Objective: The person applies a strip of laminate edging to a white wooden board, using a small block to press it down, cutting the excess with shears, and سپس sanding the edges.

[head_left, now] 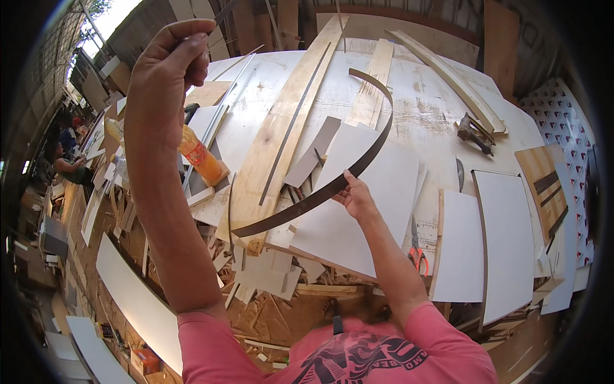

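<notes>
Raised at the upper left, my left hand [182, 54] is closed on a dark strip that runs toward the top edge; whether it joins the other strip cannot be told. My right hand [352, 198] pinches a long, curved dark brown edging strip [373, 153], which arcs over the table. Beneath it lie a white panel [339, 243] and long pale wooden planks [281, 128]. An orange-filled bottle [203, 160] with a red label is behind my left forearm. Orange-handled scissors [417, 259] lie to the right of my right forearm.
The big worktable [428, 102] also holds a dark tool [476, 136], more boards and white panels [511, 243] at the right. At the far left a person in a green top [69, 168] works among boards, with another behind. Offcuts and shavings [268, 320] litter the floor below.
</notes>
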Tool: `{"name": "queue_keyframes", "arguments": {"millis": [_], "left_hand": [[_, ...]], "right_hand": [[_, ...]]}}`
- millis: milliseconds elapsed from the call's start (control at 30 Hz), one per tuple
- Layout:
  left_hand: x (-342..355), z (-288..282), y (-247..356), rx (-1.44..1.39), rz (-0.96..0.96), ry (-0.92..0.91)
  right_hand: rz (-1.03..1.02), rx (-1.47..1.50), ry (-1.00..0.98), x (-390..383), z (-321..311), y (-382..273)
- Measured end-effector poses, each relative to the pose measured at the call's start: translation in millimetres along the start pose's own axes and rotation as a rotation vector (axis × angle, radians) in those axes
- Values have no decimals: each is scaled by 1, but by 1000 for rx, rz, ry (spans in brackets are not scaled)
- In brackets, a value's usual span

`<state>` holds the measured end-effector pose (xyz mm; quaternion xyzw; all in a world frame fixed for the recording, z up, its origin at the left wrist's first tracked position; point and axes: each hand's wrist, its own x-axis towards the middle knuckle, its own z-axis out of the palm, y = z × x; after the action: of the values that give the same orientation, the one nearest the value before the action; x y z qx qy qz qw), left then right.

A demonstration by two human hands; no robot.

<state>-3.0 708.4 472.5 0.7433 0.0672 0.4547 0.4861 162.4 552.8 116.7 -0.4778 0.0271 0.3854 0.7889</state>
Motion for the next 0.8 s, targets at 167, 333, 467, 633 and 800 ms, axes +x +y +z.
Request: {"name": "queue_keyframes", "arguments": {"millis": [167,333,467,633,800], "left_hand": [[-69,-15,-30,-78,-199,-101],[-172,13,-45,-314,-307,-171],[-254,41,-52,-392,-535,-386],[-357,55,-104,-14,-391,-608],[-480,19,-180,332,-331,-852]], "right_hand": [[-216,-633,241,-3,-43,12],[-297,-257,-30,-85,-23,-20],[-286,284,-312,-124,25,-79],[-436,310,-171,-128,0,-130],[-642,211,-112,-168,-37,-185]]}}
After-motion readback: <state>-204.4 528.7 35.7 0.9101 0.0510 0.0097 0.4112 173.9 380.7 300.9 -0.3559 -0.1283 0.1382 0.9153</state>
